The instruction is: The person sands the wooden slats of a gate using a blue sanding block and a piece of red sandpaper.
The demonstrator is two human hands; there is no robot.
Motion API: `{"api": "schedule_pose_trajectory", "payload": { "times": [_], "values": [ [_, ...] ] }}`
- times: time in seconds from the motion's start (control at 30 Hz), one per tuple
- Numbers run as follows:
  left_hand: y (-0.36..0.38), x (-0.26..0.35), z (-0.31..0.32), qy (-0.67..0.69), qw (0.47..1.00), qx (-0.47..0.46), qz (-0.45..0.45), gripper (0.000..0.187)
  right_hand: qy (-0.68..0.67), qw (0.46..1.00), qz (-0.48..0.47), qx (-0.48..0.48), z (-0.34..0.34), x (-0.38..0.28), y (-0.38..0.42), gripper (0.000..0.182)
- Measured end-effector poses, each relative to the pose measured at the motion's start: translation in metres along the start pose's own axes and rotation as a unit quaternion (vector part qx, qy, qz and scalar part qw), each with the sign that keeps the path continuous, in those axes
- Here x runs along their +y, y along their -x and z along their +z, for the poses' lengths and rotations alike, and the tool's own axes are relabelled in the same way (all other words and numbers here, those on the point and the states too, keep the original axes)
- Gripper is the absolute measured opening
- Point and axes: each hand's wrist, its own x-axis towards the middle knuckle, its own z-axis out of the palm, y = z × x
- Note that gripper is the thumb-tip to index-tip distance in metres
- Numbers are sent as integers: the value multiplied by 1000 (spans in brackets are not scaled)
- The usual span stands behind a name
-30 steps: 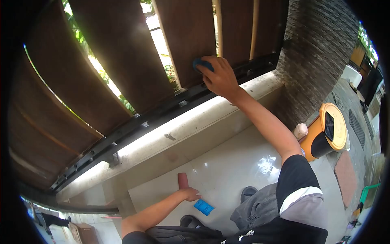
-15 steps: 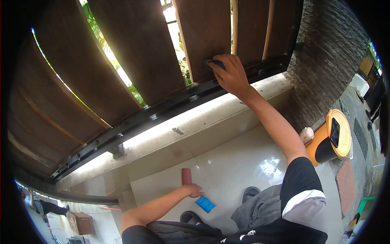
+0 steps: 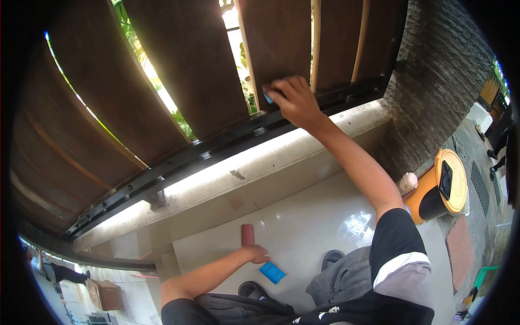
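Observation:
My right hand [image 3: 295,100] presses a small blue-backed piece of sandpaper [image 3: 268,97] against the face of a dark wooden slat [image 3: 281,40], low down near the black metal rail [image 3: 227,138]. The fingers are bent over the piece and slightly blurred, covering most of it. My left hand [image 3: 257,253] hangs low in front of me, its fingers loose with nothing visible in them. Just beyond it is a reddish-brown roll [image 3: 247,234], whose near end the hand hides. A flat blue sheet with faint print [image 3: 272,273] lies on the tiled floor beside the left hand.
A pale concrete ledge [image 3: 271,157] runs beneath the slats, and a rough stone-textured wall [image 3: 433,70] bounds them at right. An orange bucket [image 3: 428,192] with a phone [image 3: 446,180] on its lid stands at right. A brown box [image 3: 105,295] and another person are far left.
My right hand has slid a little left and down on the slat with the sandpaper. My left hand, the roll and the blue sheet stay in place.

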Motion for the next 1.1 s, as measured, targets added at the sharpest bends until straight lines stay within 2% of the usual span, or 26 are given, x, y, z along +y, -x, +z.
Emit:
{"api": "schedule_pose_trajectory", "payload": {
  "times": [0.1, 0.17, 0.23, 0.3, 0.37, 0.43, 0.5, 0.57, 0.63, 0.67, 0.7, 0.77, 0.83, 0.87, 0.93, 1.0, 1.03, 1.07, 1.1],
  "values": [
    [5, 1, -6, -4, 1000, 12, -1, 64, 23, 999, -37, 16, 4, -1, -2, 23],
    [1, 1, -8, -4, 1000, 25, 3, 64, 15, 999, -31, 13, 0, 6, -15, 21],
    [-3, 3, -6, -13, 1000, -5, -3, 63, 44, 997, 32, 49, 0, 12, -30, 23],
    [-14, -2, 7, -6, 1000, 1, 5, 63, 40, 997, 26, 60, 3, 7, -23, 27],
    [-10, 1, 0, -3, 1000, 19, 6, 63, 7, 1000, -15, 1, 1, -5, -7, 30],
    [11, 18, -22, -2, 999, -37, -23, 68, 0, 999, -45, 8, 11, -10, 0, 30],
    [3, 7, -19, -13, 999, -40, -24, 69, 21, 999, -41, 16, 11, -7, -5, 28],
    [-3, 8, -9, -20, 998, -57, -16, 69, 32, 999, -23, 2, 1, 1, -21, 27],
    [-3, 11, -16, -25, 996, -82, -24, 69, 31, 998, 15, 60, 6, 11, -31, 28],
    [-1, 13, -16, -27, 996, -84, -25, 69, 20, 998, 23, 52, 2, 6, -29, 29],
    [-1, 14, -16, -18, 997, -66, -24, 69, 22, 998, 23, 55, 1, 0, -23, 29],
    [5, 13, -16, -14, 999, -44, -27, 70, 5, 1000, -13, -8, 0, -10, -9, 24],
    [12, 14, -26, 11, 1000, 7, 0, 67, -6, 999, 20, -27, -4, -14, -16, 24],
    [3, 3, -23, 1, 999, 26, 19, 71, -15, 999, 36, -7, -6, -12, -25, 23],
    [33, 25, -71, 4, 998, 58, 24, 69, -48, 996, 70, 38, -21, -11, -49, 23],
    [89, 54, -133, 4, 996, 85, 20, 69, -72, 994, 58, 51, -36, -3, -68, 21],
    [119, 71, -165, 140, 976, 152, 65, 64, -84, 994, 55, 50, -40, 0, -79, 21],
    [154, 86, -190, 276, 931, 215, 109, 59, -116, 991, 70, 21, -47, 2, -83, 22],
    [192, 101, -212, 270, 932, 216, 108, 59, -137, 987, 81, -12, -51, 3, -85, 25]
  ]
}}
